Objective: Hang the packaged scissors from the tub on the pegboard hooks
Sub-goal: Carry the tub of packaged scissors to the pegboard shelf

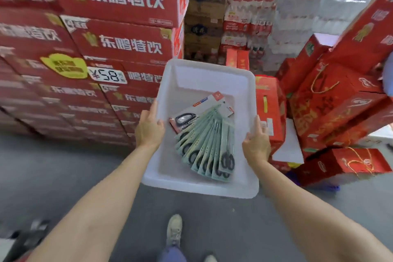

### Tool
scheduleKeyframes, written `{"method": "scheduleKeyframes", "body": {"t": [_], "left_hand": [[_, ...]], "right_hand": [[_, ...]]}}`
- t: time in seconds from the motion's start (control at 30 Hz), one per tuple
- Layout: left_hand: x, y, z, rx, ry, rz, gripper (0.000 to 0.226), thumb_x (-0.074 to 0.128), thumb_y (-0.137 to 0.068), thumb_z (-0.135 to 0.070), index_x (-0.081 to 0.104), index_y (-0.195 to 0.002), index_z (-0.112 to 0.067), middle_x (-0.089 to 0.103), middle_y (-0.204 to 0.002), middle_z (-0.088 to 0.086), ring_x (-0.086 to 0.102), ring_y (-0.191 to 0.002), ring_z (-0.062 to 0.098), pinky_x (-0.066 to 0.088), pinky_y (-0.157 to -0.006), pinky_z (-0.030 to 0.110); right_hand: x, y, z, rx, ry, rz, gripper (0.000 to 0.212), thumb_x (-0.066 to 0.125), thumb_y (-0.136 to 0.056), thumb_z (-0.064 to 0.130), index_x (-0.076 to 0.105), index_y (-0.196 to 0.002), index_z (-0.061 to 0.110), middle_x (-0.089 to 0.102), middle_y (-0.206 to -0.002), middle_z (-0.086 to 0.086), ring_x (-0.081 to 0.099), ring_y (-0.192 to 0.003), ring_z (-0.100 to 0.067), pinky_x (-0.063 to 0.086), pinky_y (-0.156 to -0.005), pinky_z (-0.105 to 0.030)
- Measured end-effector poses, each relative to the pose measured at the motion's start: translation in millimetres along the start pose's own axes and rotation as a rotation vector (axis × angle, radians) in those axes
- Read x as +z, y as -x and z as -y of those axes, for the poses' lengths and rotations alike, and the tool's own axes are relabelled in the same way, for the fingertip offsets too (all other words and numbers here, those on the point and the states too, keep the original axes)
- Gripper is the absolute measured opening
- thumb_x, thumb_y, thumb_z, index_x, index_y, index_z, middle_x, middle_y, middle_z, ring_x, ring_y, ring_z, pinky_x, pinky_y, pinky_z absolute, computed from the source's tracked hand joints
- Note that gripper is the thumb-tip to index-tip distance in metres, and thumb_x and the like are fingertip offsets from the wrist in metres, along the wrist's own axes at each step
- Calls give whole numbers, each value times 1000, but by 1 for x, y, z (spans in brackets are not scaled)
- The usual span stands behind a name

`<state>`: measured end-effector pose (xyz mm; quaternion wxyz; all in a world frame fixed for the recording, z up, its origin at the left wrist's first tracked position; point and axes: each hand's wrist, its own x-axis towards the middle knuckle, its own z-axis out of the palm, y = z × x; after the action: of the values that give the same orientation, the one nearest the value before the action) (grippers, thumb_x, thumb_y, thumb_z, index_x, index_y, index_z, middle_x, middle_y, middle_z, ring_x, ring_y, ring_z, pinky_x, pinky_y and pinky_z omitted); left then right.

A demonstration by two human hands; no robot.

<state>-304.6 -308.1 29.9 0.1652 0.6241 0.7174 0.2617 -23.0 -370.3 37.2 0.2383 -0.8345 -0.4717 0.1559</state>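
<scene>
Scissors (207, 147) sit fanned in the tub (200, 185), which we carry with left hand (149, 128) and right hand (256, 144) curled over its side rims. Probably light, stiff, slick cards; we'd pinch each near its top edge.

Both hands carry a white tub (204, 185) above the grey floor (53, 176). The left hand (150, 127) grips the tub's left rim; the right hand (256, 141) grips its right rim. Inside the tub lies a fan of green-carded packaged scissors (207, 144), with a white-carded pack (202, 110) beyond them. Red drink cartons (119, 44) are stacked left of the tub, red gift boxes (340, 102) right of it.
</scene>
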Motion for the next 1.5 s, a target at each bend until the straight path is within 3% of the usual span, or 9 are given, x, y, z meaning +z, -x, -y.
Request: {"method": "scheduleKeyframes", "body": {"t": [0.13,0.3,0.53,0.7,0.87,1.0,1.17,1.33,1.5], "left_hand": [[-16,49,39,-119,-19,-30,66,47,-96,-16,20,-153,-36,49,-129,9,57,-104,36,46,-85,46],[-37,92,96,-300,-20,-90,67,49,-95,-14,23,-152,-36,49,-119,11,58,-96,38,49,-79,46],[-103,109,180,-500,-42,-276,65,49,-94,-11,26,-149,-36,51,-115,16,57,-98,42,50,-83,50],[-158,92,243,-613,-76,-405,64,50,-95,-12,27,-150,-34,51,-119,18,55,-102,42,46,-82,47],[-210,66,293,-696,-131,-493,62,51,-95,-13,28,-151,-29,51,-116,21,55,-100,42,44,-85,46],[-243,46,327,-761,-106,-569,65,51,-93,-12,28,-151,-30,51,-123,21,54,-109,41,43,-93,46],[-273,14,358,-834,-105,-685,65,50,-93,-15,29,-152,-28,49,-130,22,50,-118,39,38,-99,44],[-295,-24,393,-921,-140,-724,63,49,-93,-18,28,-152,-30,49,-130,24,50,-117,42,39,-100,48],[-317,-58,428,-976,-137,-801,62,49,-94,-16,30,-152,-27,49,-134,23,48,-121,39,38,-100,45]], "right_hand": [[25,28,-1,-64,-48,79,65,45,-95,7,21,-153,25,39,-137,-15,47,-75,-24,46,-67,-37],[60,55,25,-166,-20,214,65,44,-96,12,18,-153,27,41,-130,-10,50,-75,-24,48,-70,-38],[127,80,128,-376,-5,377,65,43,-97,14,14,-153,32,40,-127,-6,54,-78,-28,51,-75,-43],[181,94,227,-519,-12,468,64,42,-98,12,14,-153,32,35,-142,-7,49,-82,-21,44,-69,-33],[224,102,320,-639,-94,532,65,41,-96,8,18,-152,32,38,-137,-6,53,-85,-24,54,-74,-41],[256,105,387,-767,-111,530,64,42,-94,7,22,-151,29,41,-134,-10,54,-89,-30,41,-70,-32],[300,102,467,-910,-133,548,62,45,-94,8,25,-150,25,41,-138,-13,55,-107,-34,49,-83,-40],[340,96,537,-992,-131,568,62,47,-94,8,27,-151,22,45,-129,-12,56,-105,-32,48,-84,-40],[383,98,608,-1047,-122,627,62,45,-93,8,27,-151,23,43,-136,-12,57,-105,-35,49,-87,-44]]}}
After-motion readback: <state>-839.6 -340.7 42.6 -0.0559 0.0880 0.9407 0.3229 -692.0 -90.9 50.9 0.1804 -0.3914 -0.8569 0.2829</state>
